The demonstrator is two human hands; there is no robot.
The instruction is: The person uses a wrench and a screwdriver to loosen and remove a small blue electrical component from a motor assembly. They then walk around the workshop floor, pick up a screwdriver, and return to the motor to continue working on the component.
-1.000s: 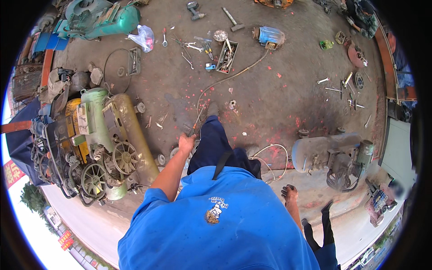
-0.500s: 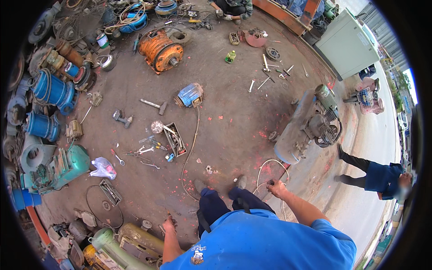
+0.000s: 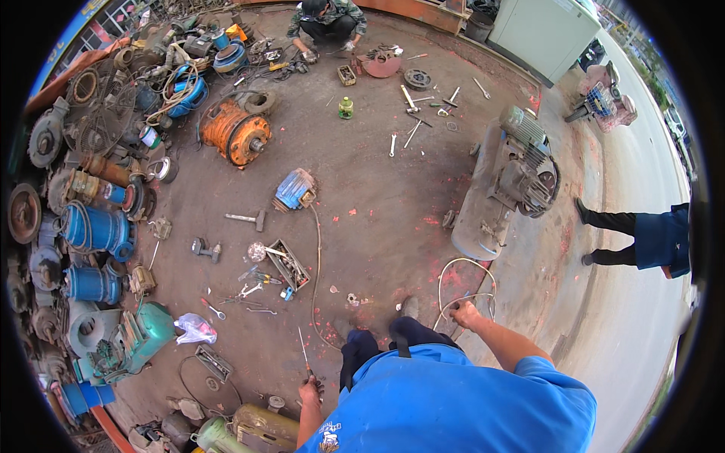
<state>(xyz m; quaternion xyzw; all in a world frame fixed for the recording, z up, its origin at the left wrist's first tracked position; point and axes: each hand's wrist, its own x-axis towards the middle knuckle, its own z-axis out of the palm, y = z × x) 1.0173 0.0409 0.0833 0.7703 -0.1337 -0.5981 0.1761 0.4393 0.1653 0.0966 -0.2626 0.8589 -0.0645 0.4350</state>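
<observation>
My left hand is closed round the handle of a screwdriver, whose long thin shaft points up and away from me. On the right, my right hand has its fingers curled in beside a pale hose loop; whatever it may hold is too small to make out. Ahead of my feet lies a blue electric motor with a cable trailing back toward me. An open metal toolbox full of small parts sits left of that cable, beside several spanners and screwdrivers.
An air compressor stands at the right. Far ahead, a person crouches near an orange motor; another person stands at the road. Old pumps and motors crowd the left. A hammer lies on the floor.
My view has tilted up and turned a little left. The left hand has moved forward and right, and the screwdriver now shows clearly in it. The right hand stays near the hose, fingers curled.
</observation>
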